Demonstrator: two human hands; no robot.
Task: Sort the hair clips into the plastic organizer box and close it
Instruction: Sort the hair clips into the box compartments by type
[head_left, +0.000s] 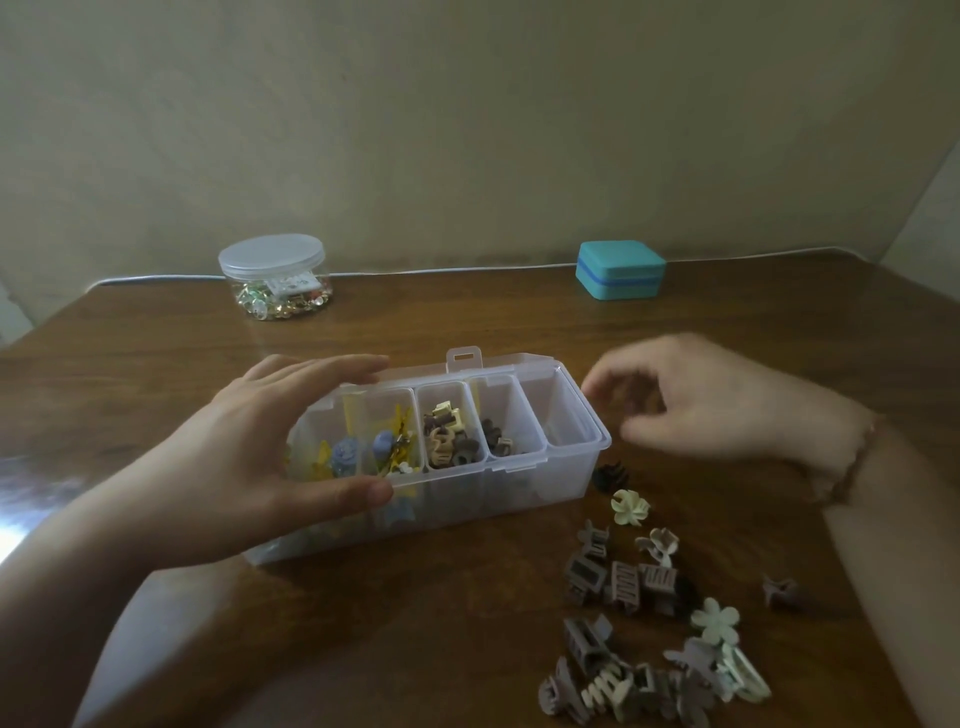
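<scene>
A clear plastic organizer box (519, 488) stands open on the wooden table, its lid tipped back behind it. Its left compartments hold yellow and blue clips (358, 452), the middle one brown and cream clips (449, 434), the one after it a few dark clips (496, 439); the rightmost is empty. My left hand (270, 457) grips the box's left end, fingers over the back rim and thumb on the front wall. My right hand (727, 400) hovers blurred just right of the box, fingers loosely curled, nothing visible in it. Several loose clips (639, 613) lie at the front right.
A clear round jar (275, 280) of small shiny items stands at the back left. A teal square case (621, 270) sits at the back right near the wall. A white cord (441, 270) runs along the table's far edge.
</scene>
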